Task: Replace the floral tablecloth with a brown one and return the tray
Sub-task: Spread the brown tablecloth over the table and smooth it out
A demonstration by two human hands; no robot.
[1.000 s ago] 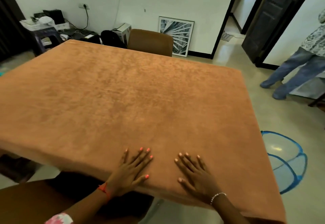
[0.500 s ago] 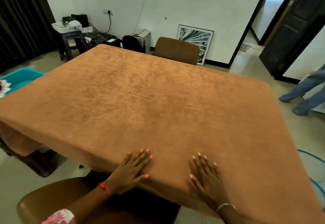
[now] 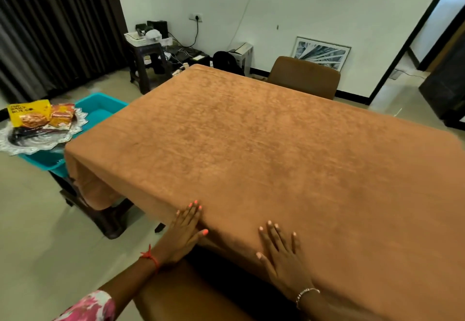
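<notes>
A plush, rust-brown tablecloth [image 3: 276, 157] covers the whole rectangular table, smooth across the top and hanging down over the near edge and the left end, where its corner droops in a soft fold.

Both hands lie flat on the cloth at the table's near edge, gripping nothing. The left hand [image 3: 187, 232] presses right at the edge with its fingers straight and close together and the thumb held out to the side; a red thread circles its wrist and a pink floral sleeve [image 3: 93, 305] shows lower down the arm. The right hand [image 3: 281, 257] rests just to the right of it on the tabletop, palm down with the fingers fanned apart, a silver bracelet on its wrist. The two hands are near each other but not touching.

The tray is off the table. A silver tray with a lacy scalloped rim [image 3: 32, 145] lies beyond the table's left end, resting across a teal plastic tub [image 3: 100, 109] that stands just beside that end. On the tray sit a yellow snack packet [image 3: 27, 113] and orange packets [image 3: 63, 115] beside it.

A brown padded chair [image 3: 304, 76] is tucked in at the table's far side, and another brown chair [image 3: 188, 295] stands at the near side, below the hands. Behind the far side, a framed black-and-white print [image 3: 320, 52] leans on the white wall, and a dark stool [image 3: 147, 61] loaded with small items stands past the table's far left corner, next to a dark pleated curtain [image 3: 57, 26].
</notes>
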